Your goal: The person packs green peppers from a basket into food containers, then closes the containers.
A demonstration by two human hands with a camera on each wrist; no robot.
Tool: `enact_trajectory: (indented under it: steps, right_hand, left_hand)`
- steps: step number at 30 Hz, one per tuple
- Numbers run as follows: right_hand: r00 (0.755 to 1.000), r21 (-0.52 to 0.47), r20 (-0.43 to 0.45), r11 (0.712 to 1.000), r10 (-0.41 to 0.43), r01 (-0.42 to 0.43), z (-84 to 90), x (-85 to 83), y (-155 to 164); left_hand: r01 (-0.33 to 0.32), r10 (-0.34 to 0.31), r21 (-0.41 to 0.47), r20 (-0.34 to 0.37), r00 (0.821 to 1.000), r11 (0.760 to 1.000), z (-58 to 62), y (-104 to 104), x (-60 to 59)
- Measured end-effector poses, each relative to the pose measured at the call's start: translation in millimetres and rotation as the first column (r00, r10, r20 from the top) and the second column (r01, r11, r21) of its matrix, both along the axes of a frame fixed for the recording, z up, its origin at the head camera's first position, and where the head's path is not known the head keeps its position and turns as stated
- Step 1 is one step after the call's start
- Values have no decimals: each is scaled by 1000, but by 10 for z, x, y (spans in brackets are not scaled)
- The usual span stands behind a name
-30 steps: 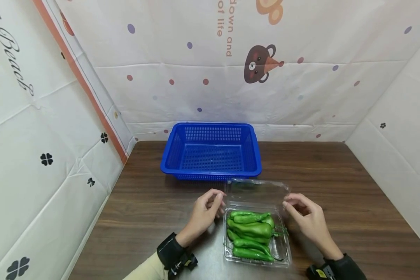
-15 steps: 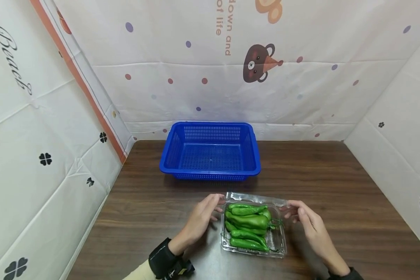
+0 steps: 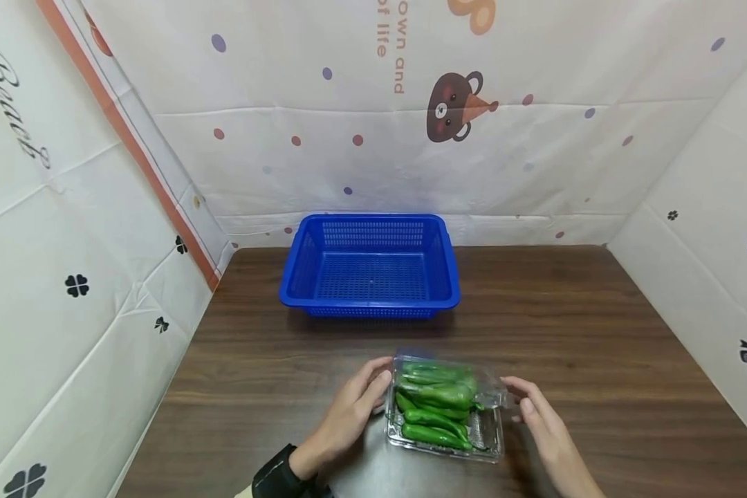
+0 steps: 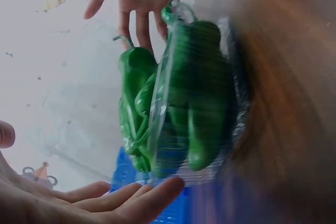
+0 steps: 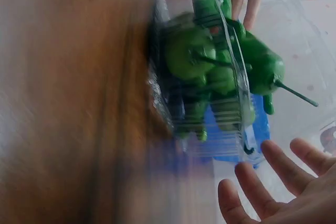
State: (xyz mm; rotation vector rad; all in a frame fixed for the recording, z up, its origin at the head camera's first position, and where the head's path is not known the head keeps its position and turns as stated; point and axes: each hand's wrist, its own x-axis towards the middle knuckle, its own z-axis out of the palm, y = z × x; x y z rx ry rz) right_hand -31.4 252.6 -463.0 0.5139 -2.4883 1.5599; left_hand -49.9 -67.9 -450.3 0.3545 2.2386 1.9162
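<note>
A clear plastic clamshell box (image 3: 489, 443) stands on the table and holds several green peppers (image 3: 436, 416). Its hinged lid (image 3: 488, 387) leans forward over the rear peppers, partway down. At the box's left side is my left hand (image 3: 351, 409), its fingers extended along the edge; the left wrist view shows the fingertips by the box wall. On the other side, my right hand (image 3: 549, 436) has its fingers extended near the lid's right corner. In the right wrist view the fingers (image 5: 257, 187) are spread next to the box wall. Whether either hand touches the plastic is hard to tell.
Behind the box a blue plastic basket (image 3: 370, 304) sits on the brown wooden table (image 3: 585, 325). White printed cloth (image 3: 255, 166) covers the back and both sides of the work area.
The lid has swung from standing up at the back to leaning over the peppers. Both hands have moved toward the front with it, and the fingers have straightened.
</note>
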Motion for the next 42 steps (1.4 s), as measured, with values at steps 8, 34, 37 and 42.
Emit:
enact_trajectory:
  steps: [8,34,37,42]
  right_hand:
    - [982,65,156,993,-105,96,-148,155,-89]
    - [698,-400,666,916,264,35,-370,324,-51]
    - [661,-401,699,915,272,47,-373,334,-65]
    - [616,-366,755,924,227,108,-391,357,-98]
  left_hand:
    - [-6,6,5,-26,1000,1000,-157,3,90]
    - [-75,-24,228,402,915,971,-401,112,292]
    - [-83,-33,259,412,910,962,-413,113,290]
    - [-87,-51,299,424,904,950,-432,103,286]
